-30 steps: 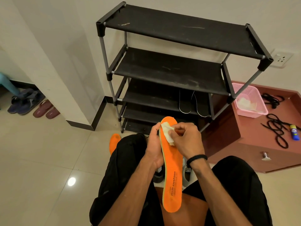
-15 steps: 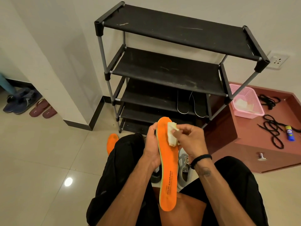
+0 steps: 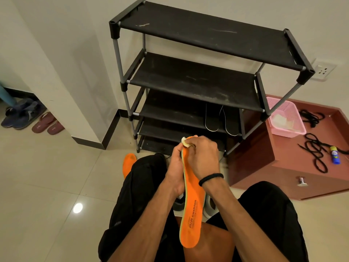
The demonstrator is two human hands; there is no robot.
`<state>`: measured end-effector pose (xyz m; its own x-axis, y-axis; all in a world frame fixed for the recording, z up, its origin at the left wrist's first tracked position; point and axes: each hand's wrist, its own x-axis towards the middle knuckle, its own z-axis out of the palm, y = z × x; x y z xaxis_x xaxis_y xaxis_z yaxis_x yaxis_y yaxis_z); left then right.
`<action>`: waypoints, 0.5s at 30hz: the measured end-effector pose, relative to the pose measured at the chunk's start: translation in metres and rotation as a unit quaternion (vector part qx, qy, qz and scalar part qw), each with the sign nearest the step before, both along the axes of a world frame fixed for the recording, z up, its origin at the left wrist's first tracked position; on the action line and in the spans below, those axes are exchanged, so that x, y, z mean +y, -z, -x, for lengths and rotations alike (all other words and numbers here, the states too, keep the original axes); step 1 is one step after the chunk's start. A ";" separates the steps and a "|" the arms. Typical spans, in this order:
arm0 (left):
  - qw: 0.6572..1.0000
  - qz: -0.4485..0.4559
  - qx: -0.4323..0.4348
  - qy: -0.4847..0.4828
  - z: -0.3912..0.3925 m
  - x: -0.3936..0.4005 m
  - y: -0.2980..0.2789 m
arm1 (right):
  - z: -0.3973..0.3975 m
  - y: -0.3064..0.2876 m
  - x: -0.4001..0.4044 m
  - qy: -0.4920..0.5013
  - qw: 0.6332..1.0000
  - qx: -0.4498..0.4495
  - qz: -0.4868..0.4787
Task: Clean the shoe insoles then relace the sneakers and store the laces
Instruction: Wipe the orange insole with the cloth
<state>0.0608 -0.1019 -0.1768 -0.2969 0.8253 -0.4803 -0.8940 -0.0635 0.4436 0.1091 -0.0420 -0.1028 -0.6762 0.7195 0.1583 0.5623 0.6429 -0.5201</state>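
Note:
An orange insole (image 3: 192, 208) stands on end over my lap, printed heel end down. My left hand (image 3: 175, 167) grips its left edge near the toe. My right hand (image 3: 202, 157) covers the toe end and pinches a small white wipe (image 3: 185, 142) against the top of it. A second orange insole (image 3: 128, 163) lies on the floor beside my left knee. Parts of a sneaker (image 3: 208, 206) show between my legs, mostly hidden. Black laces (image 3: 317, 152) lie loose on the reddish cabinet top.
A black shoe rack (image 3: 198, 80) stands straight ahead with a pair of dark insoles (image 3: 221, 118) on a lower shelf. A pink basket (image 3: 285, 118) and a blue-yellow tube (image 3: 334, 157) sit on the reddish cabinet (image 3: 283, 163) at right. Sandals (image 3: 47, 125) lie at left.
My right hand has slid the wipe up the insole from below the toe to its very tip. The insole has tilted slightly. My left hand keeps its grip.

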 end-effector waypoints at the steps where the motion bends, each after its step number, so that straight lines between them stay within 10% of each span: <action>1: 1.000 -0.007 -0.008 -0.005 0.001 0.000 0.000 | -0.001 -0.001 -0.007 -0.002 1.000 0.002 0.022; 15: 0.998 -0.020 -0.013 -0.051 -0.006 0.002 0.001 | -0.012 0.010 -0.013 -0.006 1.000 0.029 -0.005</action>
